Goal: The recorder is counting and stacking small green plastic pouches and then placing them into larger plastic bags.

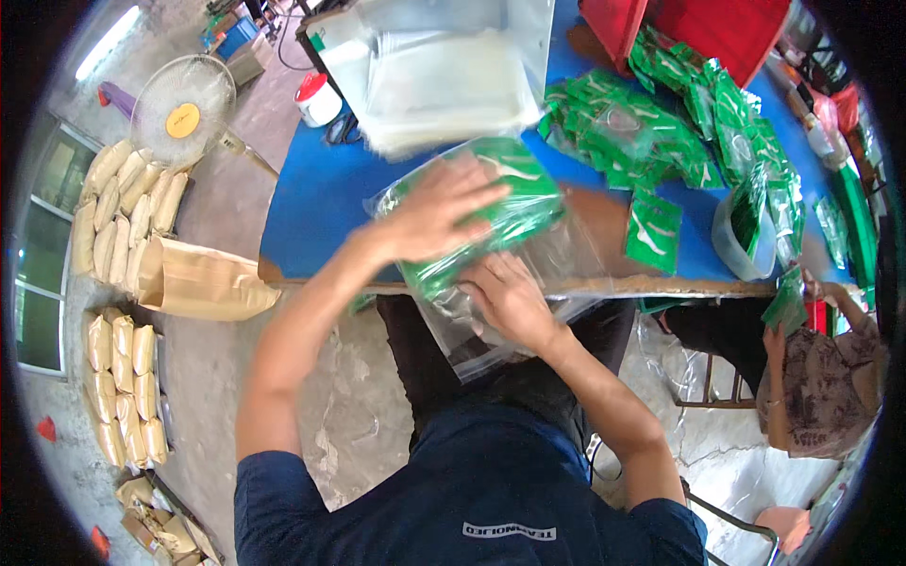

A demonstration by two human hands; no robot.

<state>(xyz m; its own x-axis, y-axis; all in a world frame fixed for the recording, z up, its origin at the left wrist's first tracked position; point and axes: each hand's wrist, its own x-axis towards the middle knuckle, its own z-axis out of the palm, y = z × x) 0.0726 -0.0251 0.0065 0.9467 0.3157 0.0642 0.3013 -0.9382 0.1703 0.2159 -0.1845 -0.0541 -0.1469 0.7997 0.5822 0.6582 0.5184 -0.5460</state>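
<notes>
Green printed packets (524, 179) sit in a stack inside a large clear plastic bag (576, 250) at the table's front edge. My left hand (439, 212) lies flat across the top of the stack, fingers stretched out and slightly blurred. Lower down, my right hand (510, 300) has its fingers curled on the clear film by the stack's near side. The bag's loose end hangs past the edge over my lap. How much film my right fingers pinch is partly hidden.
Behind the bag is a pile of clear bags (448, 80); loose green packets (623, 123) spread from a red bin (698, 38). A clear tub (741, 245) stands right, near a co-worker's hands (788, 311). A fan (184, 108) and brown sacks (123, 203) are left.
</notes>
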